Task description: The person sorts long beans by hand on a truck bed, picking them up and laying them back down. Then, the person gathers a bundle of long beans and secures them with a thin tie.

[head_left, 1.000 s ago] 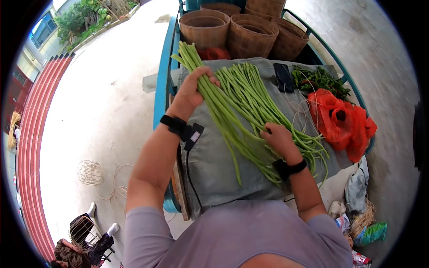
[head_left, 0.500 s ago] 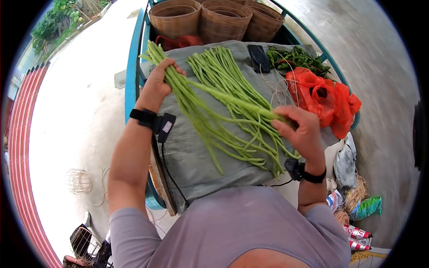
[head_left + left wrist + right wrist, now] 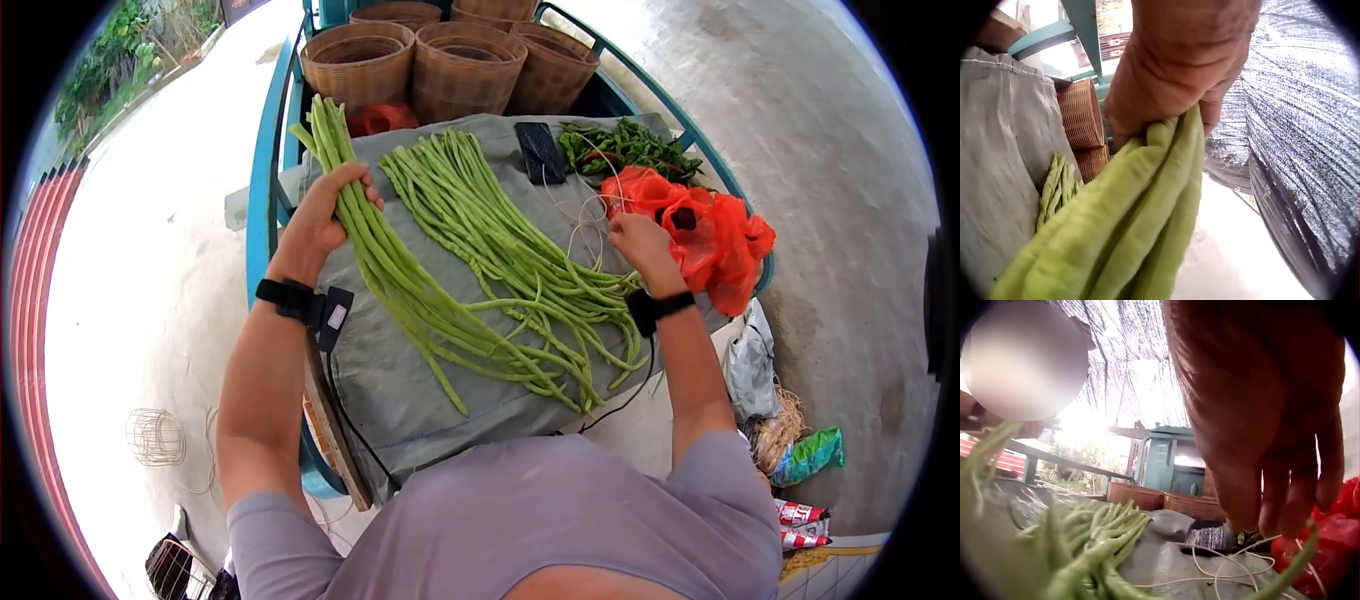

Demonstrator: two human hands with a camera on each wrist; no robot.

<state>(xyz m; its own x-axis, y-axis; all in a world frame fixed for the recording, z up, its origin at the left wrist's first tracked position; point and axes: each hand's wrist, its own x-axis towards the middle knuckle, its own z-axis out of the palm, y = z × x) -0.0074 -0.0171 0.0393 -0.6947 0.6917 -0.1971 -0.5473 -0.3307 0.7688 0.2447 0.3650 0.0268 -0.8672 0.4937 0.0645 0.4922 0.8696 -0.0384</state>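
Note:
My left hand grips a bunch of long green beans near its upper end, fingers wrapped around it. The bunch's tails trail over the grey cloth. To its right lies a larger pile of long beans, whose lower ends overlap the tails. My right hand is over thin pale strings, beside a red plastic bag. In the right wrist view its fingers point down, slightly apart, with the fingertips close to the strings.
Woven baskets stand at the back of the blue-green cart. A black phone and a heap of green peppers lie on the cloth's far right. Bags sit beyond the right edge, and a wire basket stands on the left ground.
The right hand let go of the bean strands it was drawing aside and moved up and right to the strings. The left hand keeps holding its bunch. The head view has shifted.

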